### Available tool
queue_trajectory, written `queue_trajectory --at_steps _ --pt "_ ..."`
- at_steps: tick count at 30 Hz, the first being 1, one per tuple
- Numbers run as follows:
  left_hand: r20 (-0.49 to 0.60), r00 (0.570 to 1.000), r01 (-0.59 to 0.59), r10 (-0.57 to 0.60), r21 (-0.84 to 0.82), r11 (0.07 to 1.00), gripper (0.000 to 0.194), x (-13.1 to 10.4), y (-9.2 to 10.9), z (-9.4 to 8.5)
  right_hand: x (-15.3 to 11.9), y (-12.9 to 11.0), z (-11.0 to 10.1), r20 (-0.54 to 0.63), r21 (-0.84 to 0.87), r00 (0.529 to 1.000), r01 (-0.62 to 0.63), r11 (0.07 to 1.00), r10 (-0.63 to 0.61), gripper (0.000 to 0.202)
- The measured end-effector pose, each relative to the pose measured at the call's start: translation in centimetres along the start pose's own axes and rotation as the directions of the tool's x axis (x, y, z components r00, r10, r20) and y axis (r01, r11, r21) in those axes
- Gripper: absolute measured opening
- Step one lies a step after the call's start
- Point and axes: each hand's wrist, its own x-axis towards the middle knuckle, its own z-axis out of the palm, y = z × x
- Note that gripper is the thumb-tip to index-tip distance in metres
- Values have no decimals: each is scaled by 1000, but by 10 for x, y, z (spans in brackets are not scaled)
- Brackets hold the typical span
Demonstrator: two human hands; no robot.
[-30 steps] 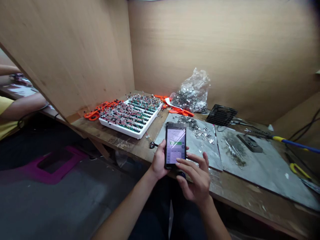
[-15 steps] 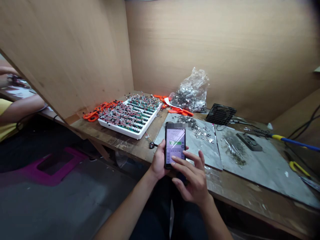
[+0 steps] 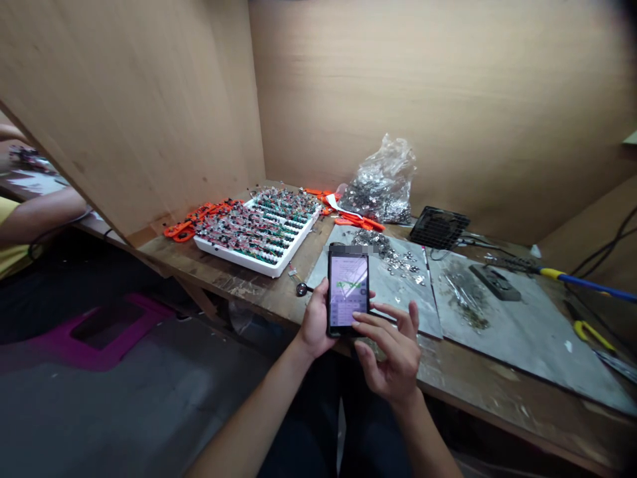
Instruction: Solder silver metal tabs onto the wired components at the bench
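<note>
A black smartphone [image 3: 348, 282] with a lit screen is held upright by my left hand [image 3: 316, 318], whose fingers wrap behind it. Over the lower right of the screen hovers my right hand [image 3: 391, 348], fingers spread, with a fingertip at or just above the glass; I cannot tell whether it touches. Behind the phone, small shiny metal pieces [image 3: 405, 262] lie scattered on a grey sheet [image 3: 328, 249]. Left of the phone is a small round black item [image 3: 301, 289] at the table edge.
A white foam tray [image 3: 239, 264] packed with wired parts stands to the left, beside orange plastic pieces [image 3: 182, 230]. Farther back are a clear bag of metal parts [image 3: 385, 186] and a black fan-like box [image 3: 440, 227]. A blue-yellow soldering iron [image 3: 582, 281] and yellow-handled scissors [image 3: 594, 335] lie right. A co-worker's arm [image 3: 42, 216] shows left.
My right hand has shifted slightly to the right, its fingertips moving across the lower screen. The left hand and phone stay nearly in place. Some screen content differs.
</note>
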Motion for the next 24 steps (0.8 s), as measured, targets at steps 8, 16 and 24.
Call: queue_trajectory --at_steps 8,16,24 --pt "-16 1000 19 -19 -5 1000 72 1 0 0 3 -1 0 138 8 987 82 997 -82 32" --pt "-7 1000 -4 4 -11 1000 67 2 -2 -2 2 0 1 91 -16 996 8 1000 -7 28" --pt "2 1000 2 -2 -36 999 64 -1 0 0 -2 1 -1 -19 -15 1000 -19 1000 19 17"
